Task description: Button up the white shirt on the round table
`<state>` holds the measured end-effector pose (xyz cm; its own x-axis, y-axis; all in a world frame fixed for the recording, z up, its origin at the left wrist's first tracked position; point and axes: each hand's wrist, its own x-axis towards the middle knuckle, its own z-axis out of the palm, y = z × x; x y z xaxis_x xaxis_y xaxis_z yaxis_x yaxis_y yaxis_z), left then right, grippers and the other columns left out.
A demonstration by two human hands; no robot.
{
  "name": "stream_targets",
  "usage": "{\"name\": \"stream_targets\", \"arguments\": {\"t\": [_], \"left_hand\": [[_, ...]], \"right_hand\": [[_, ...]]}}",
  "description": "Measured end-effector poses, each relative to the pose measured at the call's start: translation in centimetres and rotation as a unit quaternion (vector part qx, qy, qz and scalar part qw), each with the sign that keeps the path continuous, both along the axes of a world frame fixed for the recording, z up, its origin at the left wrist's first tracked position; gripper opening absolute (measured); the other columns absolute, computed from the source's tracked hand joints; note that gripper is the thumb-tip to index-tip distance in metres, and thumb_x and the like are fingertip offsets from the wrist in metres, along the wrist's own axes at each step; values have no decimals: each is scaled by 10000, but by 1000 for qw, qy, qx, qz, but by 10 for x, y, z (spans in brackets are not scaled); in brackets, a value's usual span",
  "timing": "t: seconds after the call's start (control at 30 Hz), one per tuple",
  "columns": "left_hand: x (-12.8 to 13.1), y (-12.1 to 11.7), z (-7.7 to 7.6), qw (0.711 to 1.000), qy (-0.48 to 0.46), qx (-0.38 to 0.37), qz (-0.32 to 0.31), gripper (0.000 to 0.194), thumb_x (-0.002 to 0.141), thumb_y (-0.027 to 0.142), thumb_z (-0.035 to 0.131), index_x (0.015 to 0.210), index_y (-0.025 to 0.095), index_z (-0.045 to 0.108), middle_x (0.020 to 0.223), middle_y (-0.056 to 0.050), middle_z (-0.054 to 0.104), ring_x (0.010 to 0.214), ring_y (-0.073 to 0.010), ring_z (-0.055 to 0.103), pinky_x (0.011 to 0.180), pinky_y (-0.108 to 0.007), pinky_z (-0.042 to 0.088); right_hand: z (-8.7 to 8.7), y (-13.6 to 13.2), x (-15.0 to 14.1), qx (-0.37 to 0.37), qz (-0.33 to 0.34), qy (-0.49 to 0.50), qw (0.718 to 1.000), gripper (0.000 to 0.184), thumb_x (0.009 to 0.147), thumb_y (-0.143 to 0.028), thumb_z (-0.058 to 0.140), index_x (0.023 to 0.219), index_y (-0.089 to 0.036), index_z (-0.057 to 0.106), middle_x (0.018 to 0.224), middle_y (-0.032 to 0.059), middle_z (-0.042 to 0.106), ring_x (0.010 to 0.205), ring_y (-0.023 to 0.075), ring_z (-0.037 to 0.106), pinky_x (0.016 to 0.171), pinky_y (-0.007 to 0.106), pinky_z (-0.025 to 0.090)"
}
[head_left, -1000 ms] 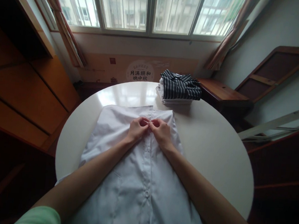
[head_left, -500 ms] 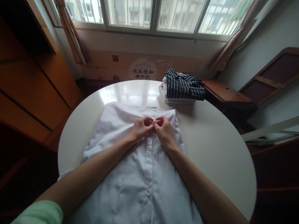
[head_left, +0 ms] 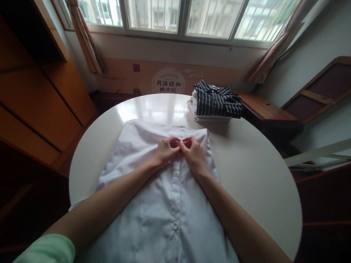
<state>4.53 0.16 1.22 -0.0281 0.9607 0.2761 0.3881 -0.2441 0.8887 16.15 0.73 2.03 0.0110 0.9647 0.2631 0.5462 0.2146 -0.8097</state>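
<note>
A white button-up shirt [head_left: 145, 210] lies spread over the table, its button strip running down the middle toward me. My left hand [head_left: 166, 149] pinches the strip near the shirt's far end, thumb and forefinger together. Right beside it, my right hand [head_left: 192, 151] pinches the same spot, and the fingertips of both meet there. Whatever button or buttonhole is between them is covered by my fingers. Closer to me, a button [head_left: 175, 226] shows on the strip.
The shirt rests on a round white table [head_left: 251, 174]. At its far edge stands a stack of folded clothes [head_left: 217, 102], a black-and-white striped one on top. Behind are a wooden bench [head_left: 268, 108] and a window; orange cabinets [head_left: 31, 108] stand at left.
Both hands stay at the same place on the strip. The fingertips have shifted slightly, and the bit of white cloth seen between them earlier is now mostly covered.
</note>
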Motion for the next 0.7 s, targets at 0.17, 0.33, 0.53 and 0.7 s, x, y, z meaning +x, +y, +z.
{"name": "stream_targets", "arguments": {"t": [0.17, 0.33, 0.53, 0.7], "left_hand": [[2, -3, 4, 1000, 30, -2, 6, 182, 664, 149, 584, 841, 145, 628, 752, -36, 670, 659, -124, 607, 611, -211, 473], [3, -4, 4, 999, 43, 0, 10, 179, 669, 159, 580, 842, 140, 619, 701, -30, 655, 634, -128, 597, 597, -220, 470], [0, 1, 1, 997, -54, -44, -22, 192, 664, 133, 571, 853, 122, 602, 684, -19, 641, 573, -108, 589, 537, -208, 483], [0, 2, 0, 990, -109, -72, -47, 250, 672, 126, 560, 921, 113, 569, 645, 0, 604, 512, -105, 576, 473, -212, 480]], "right_hand": [[0, 2, 1, -8, 1, -15, 1000, 99, 699, -194, 476, 772, -169, 538, 754, 26, 630, 697, 136, 587, 683, 256, 455], [-2, 4, 2, -19, 11, -11, 1000, 129, 699, -176, 454, 789, -167, 546, 748, 27, 628, 697, 140, 590, 686, 270, 463], [-5, 6, 2, -19, 19, 16, 1000, 106, 700, -160, 447, 783, -181, 510, 723, 12, 608, 662, 136, 584, 662, 279, 474], [-7, 8, 2, -11, 28, 45, 999, 73, 693, -166, 455, 757, -190, 481, 708, 13, 584, 621, 145, 573, 623, 301, 481]]}}
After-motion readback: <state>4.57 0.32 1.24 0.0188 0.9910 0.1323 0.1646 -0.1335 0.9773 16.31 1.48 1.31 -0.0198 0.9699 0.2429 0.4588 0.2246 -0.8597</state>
